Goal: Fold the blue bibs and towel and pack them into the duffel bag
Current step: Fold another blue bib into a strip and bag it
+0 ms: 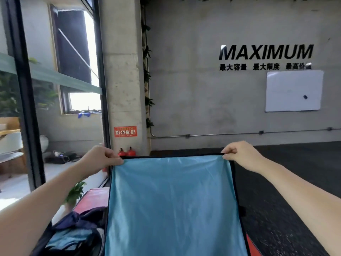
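Note:
A light blue towel with a dark trim hangs stretched out in front of me, filling the lower middle of the view. My left hand pinches its top left corner. My right hand pinches its top right corner. Both arms are raised and held apart, so the top edge is taut. At the bottom left lies the dark duffel bag, open, with blue fabric showing inside. The towel hides whatever lies below and behind it.
A red surface shows beside the bag and at the towel's lower right. Two red fire extinguishers stand by a concrete pillar. A potted plant is at the left. Dark floor spreads to the right, with a glass wall to the left.

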Demonstrator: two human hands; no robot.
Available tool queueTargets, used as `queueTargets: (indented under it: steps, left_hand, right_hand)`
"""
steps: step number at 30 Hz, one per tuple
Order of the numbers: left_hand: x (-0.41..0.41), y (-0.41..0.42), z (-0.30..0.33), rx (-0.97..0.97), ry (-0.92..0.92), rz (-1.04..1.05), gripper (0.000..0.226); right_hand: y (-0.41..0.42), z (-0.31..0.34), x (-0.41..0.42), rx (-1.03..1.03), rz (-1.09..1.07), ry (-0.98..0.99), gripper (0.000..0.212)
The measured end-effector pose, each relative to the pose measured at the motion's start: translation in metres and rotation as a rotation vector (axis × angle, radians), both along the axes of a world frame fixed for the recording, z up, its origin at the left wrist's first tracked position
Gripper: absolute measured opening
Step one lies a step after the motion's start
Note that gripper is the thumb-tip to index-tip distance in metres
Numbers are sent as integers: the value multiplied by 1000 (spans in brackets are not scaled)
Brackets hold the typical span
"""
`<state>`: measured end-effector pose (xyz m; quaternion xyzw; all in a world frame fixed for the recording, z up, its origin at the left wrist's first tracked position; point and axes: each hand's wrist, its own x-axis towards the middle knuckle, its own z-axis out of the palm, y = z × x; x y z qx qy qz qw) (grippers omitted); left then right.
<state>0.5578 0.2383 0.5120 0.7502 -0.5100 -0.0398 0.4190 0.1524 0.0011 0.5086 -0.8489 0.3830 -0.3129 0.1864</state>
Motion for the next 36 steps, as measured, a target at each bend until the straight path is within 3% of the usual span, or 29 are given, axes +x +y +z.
queueTargets:
  steps: [5,12,16,23,27,32,36]
  left_hand:
    - [39,-66,-62,132,-98,18,14]
    - [68,-143,-76,326,-322,119,11]
    - [76,-176,-39,86,-317,295,15]
    - [58,-168,50,-340,-300,305,23]
    - [41,-134,67,-549,-391,298,20]
    - [26,-83,44,-572,-378,289,6]
    - [7,-41,-19,-433,-300,271,11]
  right_hand:
    - [-52,-59,52,-33,-67,94,15]
    - [-124,-85,116,201,-171,160,29]
    - [-145,-56,141,-16,-267,25,23]
    - [-138,27,141,-263,-193,-365,20]
    - [-106,48,118,-371,-109,-517,16]
    - [-53,36,88,-365,-19,-564,11]
    - [-11,-15,57,-248,18,-405,7]
